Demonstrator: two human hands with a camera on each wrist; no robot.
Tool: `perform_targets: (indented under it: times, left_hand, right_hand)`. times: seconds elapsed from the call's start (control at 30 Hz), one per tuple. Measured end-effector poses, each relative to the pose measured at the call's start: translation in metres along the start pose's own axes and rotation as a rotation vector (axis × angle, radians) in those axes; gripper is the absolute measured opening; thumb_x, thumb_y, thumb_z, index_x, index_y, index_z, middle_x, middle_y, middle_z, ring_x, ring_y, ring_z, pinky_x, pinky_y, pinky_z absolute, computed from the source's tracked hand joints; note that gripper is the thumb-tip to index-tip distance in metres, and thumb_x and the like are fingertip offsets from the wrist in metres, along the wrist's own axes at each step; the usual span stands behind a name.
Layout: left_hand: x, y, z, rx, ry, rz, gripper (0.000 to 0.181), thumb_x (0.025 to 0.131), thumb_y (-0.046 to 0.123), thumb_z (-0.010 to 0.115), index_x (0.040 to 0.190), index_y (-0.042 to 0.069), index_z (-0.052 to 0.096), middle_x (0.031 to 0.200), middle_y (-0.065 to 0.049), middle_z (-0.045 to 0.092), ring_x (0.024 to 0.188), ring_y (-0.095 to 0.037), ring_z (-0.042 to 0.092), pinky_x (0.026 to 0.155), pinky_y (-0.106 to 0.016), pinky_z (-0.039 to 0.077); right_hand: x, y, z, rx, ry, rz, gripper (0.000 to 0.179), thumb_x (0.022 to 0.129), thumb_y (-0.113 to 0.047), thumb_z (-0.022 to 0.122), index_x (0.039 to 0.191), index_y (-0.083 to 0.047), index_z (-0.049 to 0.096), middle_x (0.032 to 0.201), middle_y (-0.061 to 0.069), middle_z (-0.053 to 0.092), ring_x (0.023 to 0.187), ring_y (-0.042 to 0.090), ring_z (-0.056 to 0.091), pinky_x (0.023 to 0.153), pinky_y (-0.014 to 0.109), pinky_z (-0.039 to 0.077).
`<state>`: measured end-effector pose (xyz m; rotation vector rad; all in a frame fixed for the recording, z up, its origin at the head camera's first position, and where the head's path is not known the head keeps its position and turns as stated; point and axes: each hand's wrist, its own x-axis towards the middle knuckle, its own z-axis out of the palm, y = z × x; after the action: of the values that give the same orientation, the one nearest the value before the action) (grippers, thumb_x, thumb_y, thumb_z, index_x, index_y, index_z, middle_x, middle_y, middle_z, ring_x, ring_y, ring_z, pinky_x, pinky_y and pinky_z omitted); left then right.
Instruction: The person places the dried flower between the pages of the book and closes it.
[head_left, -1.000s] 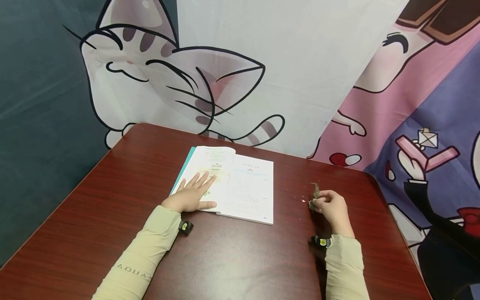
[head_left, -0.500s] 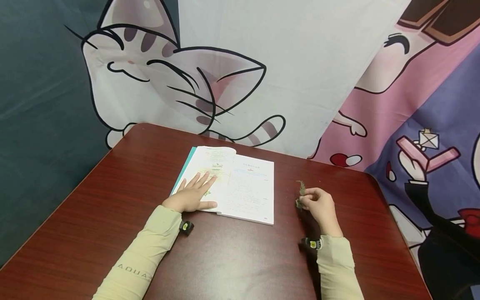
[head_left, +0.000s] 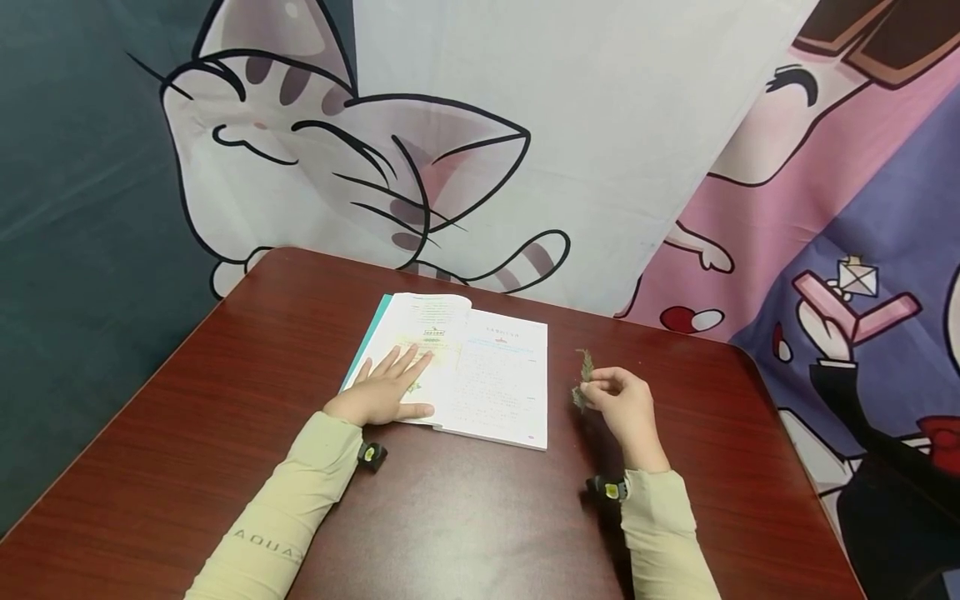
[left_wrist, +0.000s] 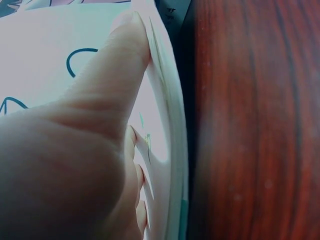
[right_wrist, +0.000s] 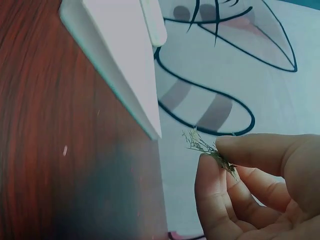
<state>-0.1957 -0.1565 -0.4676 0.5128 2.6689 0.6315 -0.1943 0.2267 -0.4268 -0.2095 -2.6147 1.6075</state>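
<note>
An open book [head_left: 504, 392] lies on the table with a teal cover edge showing at its left. My left hand [head_left: 380, 397] rests on the left page, fingers spread and straight; in the left wrist view the thumb [left_wrist: 117, 60] lies along the page edge. To the right of the book, my right hand [head_left: 628, 408] pinches a small dried green sprig [head_left: 587, 365] between thumb and fingertips. Feathery thin leaves of the sprig [right_wrist: 200, 145] stick out past the fingertips in the right wrist view. Its middle is hidden by the fingers.
The dark red wooden table [head_left: 465, 517] has a rounded far right corner. A tiny pale fragment [right_wrist: 65, 150] lies on it in the right wrist view. Behind the table hangs a cloth backdrop [head_left: 600, 150] with a cartoon cat and other figures.
My right hand has moved left toward the book, carrying the sprig. My left hand has stayed in place on the page.
</note>
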Motion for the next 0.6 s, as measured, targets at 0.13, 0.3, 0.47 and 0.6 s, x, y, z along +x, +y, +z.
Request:
perform_targets:
  times: [0.13,0.3,0.47,0.6]
  left_hand:
    - [0.001,0.0,0.0,0.001,-0.004,-0.004,0.095,0.094,0.069,0.054,0.165,0.025,0.007,0.171,-0.007,-0.002,0.155,-0.034,-0.009,0.118,-0.065,-0.006]
    - [0.001,-0.002,0.0,-0.003,-0.003,-0.006,0.095,0.094,0.069,0.054,0.165,0.026,0.007,0.171,-0.007,-0.002,0.155,-0.033,-0.009,0.118,-0.065,-0.006]
    - [0.001,-0.002,0.001,0.003,-0.005,-0.006,0.096,0.094,0.069,0.053,0.165,0.026,0.007,0.171,-0.007,-0.002,0.155,-0.033,-0.01,0.118,-0.065,-0.006]
    - [0.001,-0.002,0.001,0.001,0.002,0.001,0.095,0.094,0.068,0.055,0.165,0.025,0.008,0.171,-0.007,-0.001,0.156,-0.033,-0.009,0.118,-0.066,-0.005]
  right_hand:
    - [0.0,-0.008,0.007,0.017,-0.014,-0.007,0.02,0.089,-0.001,0.074,0.107,0.007,0.069,0.089,0.015,0.071,0.069,0.009,0.067,0.066,0.023,0.059]
    - [0.0,-0.018,0.017,0.047,-0.024,-0.031,0.018,0.088,0.0,0.074,0.105,0.007,0.07,0.088,0.015,0.072,0.07,0.012,0.069,0.069,0.03,0.061]
    - [0.001,-0.026,0.029,0.03,-0.039,-0.05,0.017,0.088,-0.002,0.075,0.103,0.005,0.071,0.088,0.014,0.073,0.073,0.014,0.069,0.071,0.031,0.061]
    - [0.003,-0.031,0.041,0.057,-0.057,-0.057,0.016,0.087,-0.001,0.075,0.102,0.005,0.071,0.088,0.014,0.072,0.074,0.015,0.068,0.072,0.035,0.061]
